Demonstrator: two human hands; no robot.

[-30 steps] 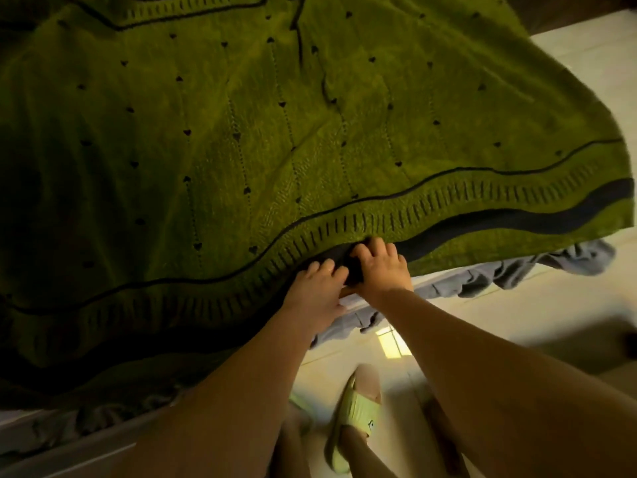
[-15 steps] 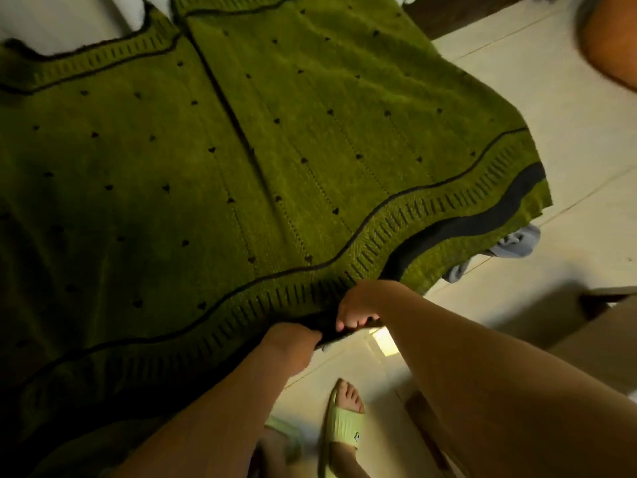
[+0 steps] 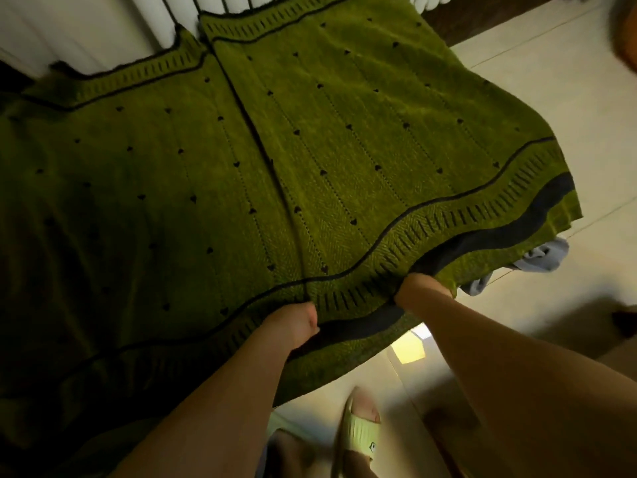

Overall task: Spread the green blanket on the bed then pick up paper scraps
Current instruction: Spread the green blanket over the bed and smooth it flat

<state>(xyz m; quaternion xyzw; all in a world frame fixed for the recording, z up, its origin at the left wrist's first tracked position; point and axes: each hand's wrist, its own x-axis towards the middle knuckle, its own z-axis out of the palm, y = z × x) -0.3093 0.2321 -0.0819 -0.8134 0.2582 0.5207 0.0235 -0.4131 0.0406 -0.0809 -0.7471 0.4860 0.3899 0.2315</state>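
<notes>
This is a bedroom in a home. A green blanket (image 3: 310,139) with a dark patterned border lies across a bed, grey bedding (image 3: 541,260) hanging out from under its edge near the corner. The floor (image 3: 551,81) is pale tile, and the person standing beside the bed wears light green house slippers (image 3: 360,439).

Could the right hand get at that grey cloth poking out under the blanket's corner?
Probably yes: the right hand grips the green blanket edge close beside the grey cloth, nothing between, but must let go first.
</notes>
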